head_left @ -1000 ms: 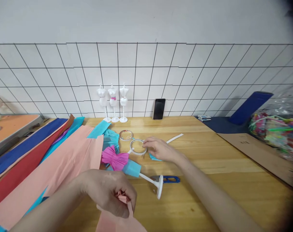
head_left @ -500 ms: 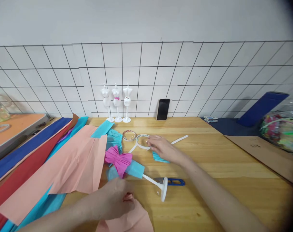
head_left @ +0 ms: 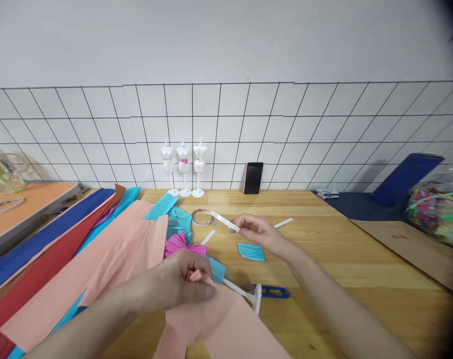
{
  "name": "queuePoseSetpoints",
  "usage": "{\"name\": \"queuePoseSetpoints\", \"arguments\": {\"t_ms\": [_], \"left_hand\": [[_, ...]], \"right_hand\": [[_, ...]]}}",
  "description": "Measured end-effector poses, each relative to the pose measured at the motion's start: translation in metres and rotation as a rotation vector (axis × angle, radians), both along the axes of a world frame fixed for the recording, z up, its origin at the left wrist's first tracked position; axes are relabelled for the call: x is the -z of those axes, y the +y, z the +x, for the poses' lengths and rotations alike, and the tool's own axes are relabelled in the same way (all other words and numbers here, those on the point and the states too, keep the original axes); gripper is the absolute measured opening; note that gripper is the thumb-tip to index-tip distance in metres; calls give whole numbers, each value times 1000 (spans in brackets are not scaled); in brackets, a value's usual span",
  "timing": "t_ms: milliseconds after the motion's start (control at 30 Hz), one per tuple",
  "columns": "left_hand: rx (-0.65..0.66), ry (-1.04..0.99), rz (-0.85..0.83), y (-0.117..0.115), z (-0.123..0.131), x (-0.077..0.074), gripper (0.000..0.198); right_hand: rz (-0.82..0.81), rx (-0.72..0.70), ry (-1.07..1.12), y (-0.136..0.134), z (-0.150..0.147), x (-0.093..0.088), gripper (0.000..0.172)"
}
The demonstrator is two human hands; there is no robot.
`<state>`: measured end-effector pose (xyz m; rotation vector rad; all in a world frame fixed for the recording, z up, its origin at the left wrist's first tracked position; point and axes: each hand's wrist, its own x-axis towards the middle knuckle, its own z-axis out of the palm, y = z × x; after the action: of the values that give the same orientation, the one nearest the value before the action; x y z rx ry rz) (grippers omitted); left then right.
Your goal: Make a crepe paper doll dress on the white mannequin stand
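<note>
My left hand (head_left: 185,281) pinches the gathered end of a salmon-pink piece of crepe paper (head_left: 226,316), which fans out below it over the table's near edge. In my right hand (head_left: 258,232) is a roll of white tape (head_left: 225,221), tilted so it shows nearly edge-on above the wood. Behind my left hand lies a small dress form (head_left: 236,287) with a blue skirt and a magenta paper bow (head_left: 181,244), partly covered by the hand and paper. Blue-handled thread snips (head_left: 274,291) rest beside its round base.
Long crepe paper strips (head_left: 73,264) spread across the left. Several white mini dress forms (head_left: 183,167) stand by the tiled wall, near a propped phone (head_left: 253,178). A pleated blue paper piece (head_left: 250,251) and a bead-filled ring (head_left: 202,217) lie mid-table. Cardboard (head_left: 401,244) is at right.
My right hand has lifted the tape roll off the table and tilted it. My left hand has raised the pink crepe paper and moved slightly right, now covering part of the lying dress form.
</note>
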<state>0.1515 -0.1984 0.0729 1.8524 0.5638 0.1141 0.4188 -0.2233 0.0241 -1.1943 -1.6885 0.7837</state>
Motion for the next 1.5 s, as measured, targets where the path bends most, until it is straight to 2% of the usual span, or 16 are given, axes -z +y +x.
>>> {"name": "queuePoseSetpoints", "arguments": {"t_ms": [167,367,600,767,900,1000,1133,1167,1233,1267,1333,1433,1500], "left_hand": [[-151,-78,80,25,9,-16,16],[-306,-104,-40,38,9,-4,14],[-262,-120,-171,37,-2,-1,13],[-250,-76,-134,37,0,1,9],[-247,-89,-148,37,2,4,11],[-261,-152,-215,36,5,9,15],[-413,-249,-283,35,13,11,26],[-476,-289,-304,36,15,10,28],[-599,-374,-343,38,20,9,30],[-643,-416,-356,39,23,9,31],[-675,-481,-382,41,28,9,31],[-673,-539,-447,42,35,12,31],[-706,-565,-469,42,38,15,30]], "right_hand": [[-47,-22,103,-5,-6,-6,29],[-54,28,23,0,-3,3,24],[-42,129,-293,11,-1,26,10],[-5,138,-486,12,-3,34,13],[8,97,-514,13,-2,39,16],[17,92,-454,12,-2,34,21],[-8,112,-284,-3,-16,9,30],[-33,79,-213,-8,-22,1,36],[-153,-34,151,-19,-36,-15,42],[-181,-30,240,-23,-43,-21,46],[-219,59,328,-27,-52,-28,47],[-233,234,442,-25,-52,-27,34],[-239,253,509,-23,-49,-25,30]]}}
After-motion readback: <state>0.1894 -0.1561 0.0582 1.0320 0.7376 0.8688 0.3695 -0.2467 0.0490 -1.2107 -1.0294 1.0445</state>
